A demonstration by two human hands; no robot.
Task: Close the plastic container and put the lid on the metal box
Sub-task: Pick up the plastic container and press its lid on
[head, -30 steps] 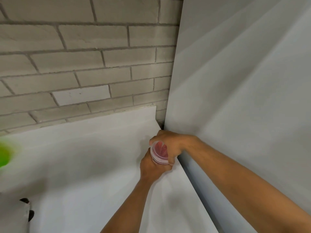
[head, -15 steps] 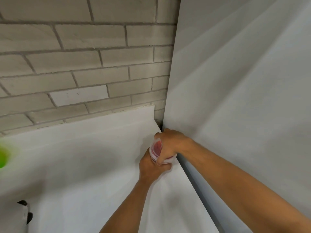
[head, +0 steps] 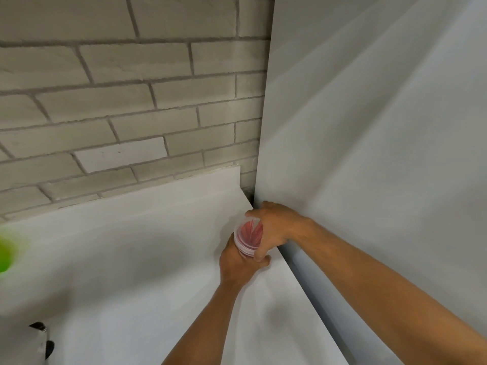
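Observation:
A small round clear plastic container (head: 246, 237) with red sticks inside stands on the white counter (head: 137, 259) in the corner by the grey panel. My left hand (head: 238, 264) wraps around its body from below. My right hand (head: 274, 230) covers its top from the right, fingers curled over the clear lid rim. Most of the container's side is hidden by my hands. No metal box shows in view.
A tall grey panel (head: 369, 154) walls off the right side. A brick wall (head: 118, 101) runs behind the counter. A blurred green object (head: 5, 255) sits at the left edge, and a black and white item (head: 43, 341) lies at the lower left.
My right hand has turned slightly on the container's top, its fingers shifting over the lid. The container and my left hand stay in the same place.

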